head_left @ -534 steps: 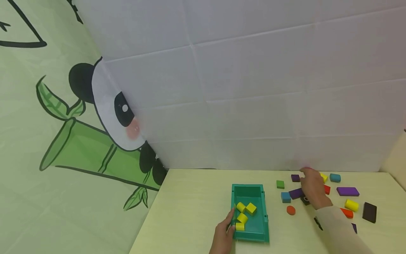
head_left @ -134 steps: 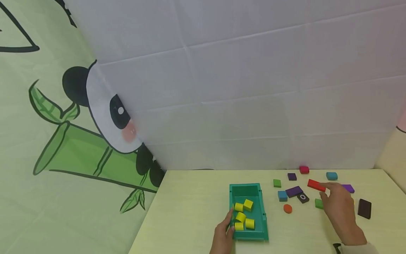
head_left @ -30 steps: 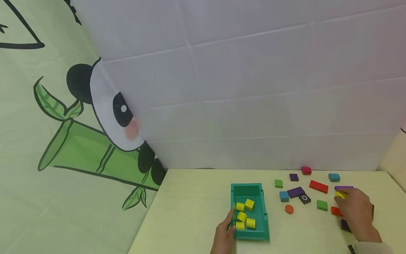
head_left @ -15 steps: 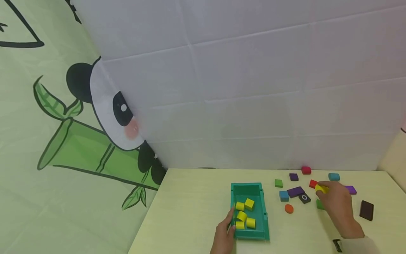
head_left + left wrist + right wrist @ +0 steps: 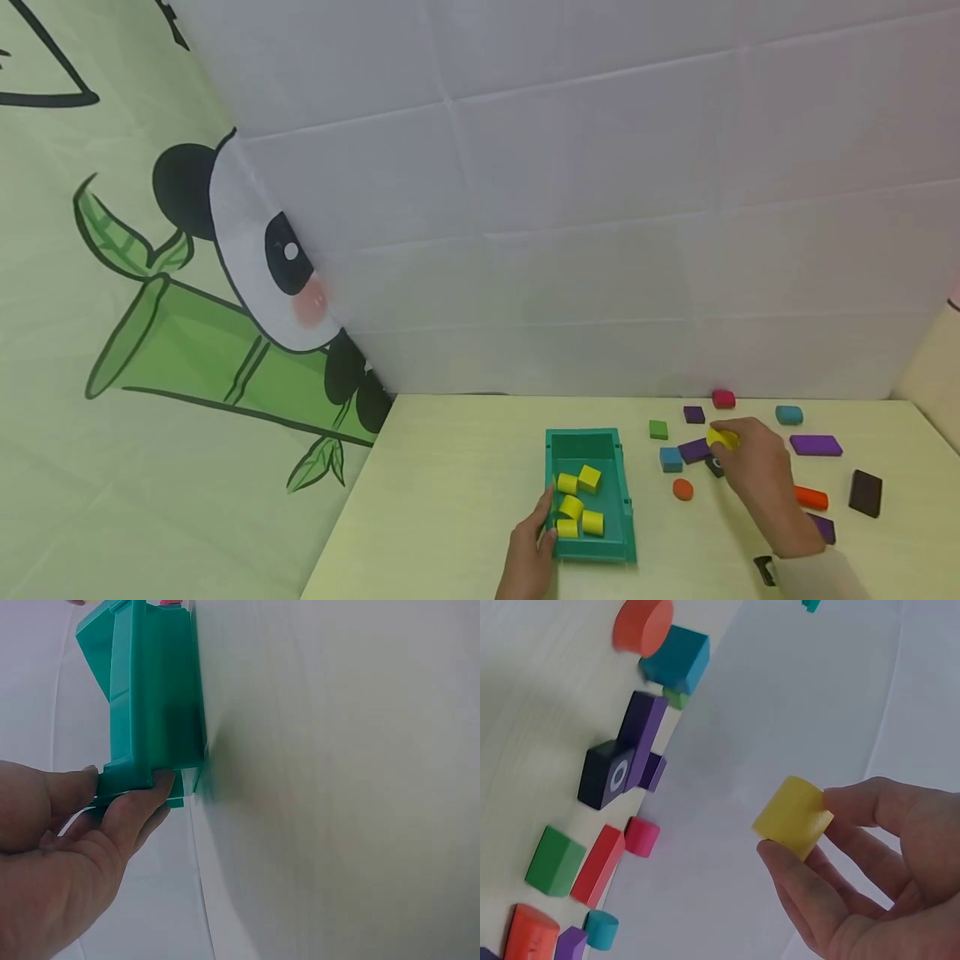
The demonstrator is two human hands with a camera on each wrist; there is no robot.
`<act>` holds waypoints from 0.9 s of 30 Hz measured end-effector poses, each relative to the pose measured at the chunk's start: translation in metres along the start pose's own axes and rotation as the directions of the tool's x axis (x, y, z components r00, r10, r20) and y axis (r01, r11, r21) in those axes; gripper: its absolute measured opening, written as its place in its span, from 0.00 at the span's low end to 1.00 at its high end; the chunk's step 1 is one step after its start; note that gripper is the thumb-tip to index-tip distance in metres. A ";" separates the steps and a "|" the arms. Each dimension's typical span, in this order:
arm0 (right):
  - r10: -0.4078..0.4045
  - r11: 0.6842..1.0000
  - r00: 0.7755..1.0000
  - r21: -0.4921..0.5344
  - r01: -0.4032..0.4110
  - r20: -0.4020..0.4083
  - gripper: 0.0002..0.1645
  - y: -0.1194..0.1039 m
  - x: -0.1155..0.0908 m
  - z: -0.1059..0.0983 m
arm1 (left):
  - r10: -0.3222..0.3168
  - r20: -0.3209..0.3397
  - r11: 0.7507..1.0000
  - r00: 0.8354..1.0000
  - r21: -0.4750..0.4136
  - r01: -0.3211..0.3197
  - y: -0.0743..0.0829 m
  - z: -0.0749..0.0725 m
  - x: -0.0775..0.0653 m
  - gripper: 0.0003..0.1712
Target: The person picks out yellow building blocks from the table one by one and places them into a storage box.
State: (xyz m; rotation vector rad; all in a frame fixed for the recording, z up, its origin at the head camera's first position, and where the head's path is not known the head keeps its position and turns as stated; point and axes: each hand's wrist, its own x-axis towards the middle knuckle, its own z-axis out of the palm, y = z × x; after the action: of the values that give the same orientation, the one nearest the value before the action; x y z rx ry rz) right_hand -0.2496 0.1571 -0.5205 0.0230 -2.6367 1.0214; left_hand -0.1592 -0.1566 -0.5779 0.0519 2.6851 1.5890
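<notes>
My left hand grips the near left edge of a teal plastic tray, thumb on the rim and fingers against the outer wall in the left wrist view. Several yellow blocks, cylinders and a cube among them, lie in the tray. My right hand pinches a yellow cylinder block between thumb and fingertips, raised above the table. In the head view it overlaps the loose blocks right of the tray, near a dark purple bar and a black block with a white ring.
Loose blocks lie right of the tray: a blue cube, an orange round block, a small green block, a purple bar, an orange-red cylinder and a black slab. A pale wall cloth hangs behind the table.
Since the first frame, one more yellow block lies in the tray. Over the last second my right hand has carried another yellow cylinder leftward from beside the purple bar. My left hand stays put.
</notes>
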 end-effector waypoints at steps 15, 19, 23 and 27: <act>0.002 0.998 0.997 0.063 -0.008 0.080 0.17 -0.034 -0.014 0.018 | -0.012 -0.005 1.000 1.000 0.014 0.012 0.002 0.000 -0.001 0.34; 0.009 0.997 0.995 0.069 -0.017 0.103 0.17 -0.043 -0.017 0.023 | -0.002 -0.006 1.000 1.000 0.008 0.002 0.000 0.000 0.000 0.34; -0.020 0.997 0.996 0.071 0.014 0.092 0.17 -0.052 -0.022 0.027 | 0.010 -0.009 1.000 1.000 0.005 -0.010 0.000 0.000 0.000 0.34; -0.074 0.995 0.995 0.069 0.069 0.062 0.16 -0.059 -0.026 0.033 | 0.015 -0.012 1.000 1.000 0.002 -0.015 0.000 0.000 -0.001 0.34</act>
State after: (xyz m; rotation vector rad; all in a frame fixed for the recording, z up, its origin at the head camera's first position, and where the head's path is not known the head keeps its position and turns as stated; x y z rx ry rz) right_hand -0.2261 0.0889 -0.5122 0.1669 -2.6366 1.1022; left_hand -0.1585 -0.1569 -0.5779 0.0627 2.7017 1.5953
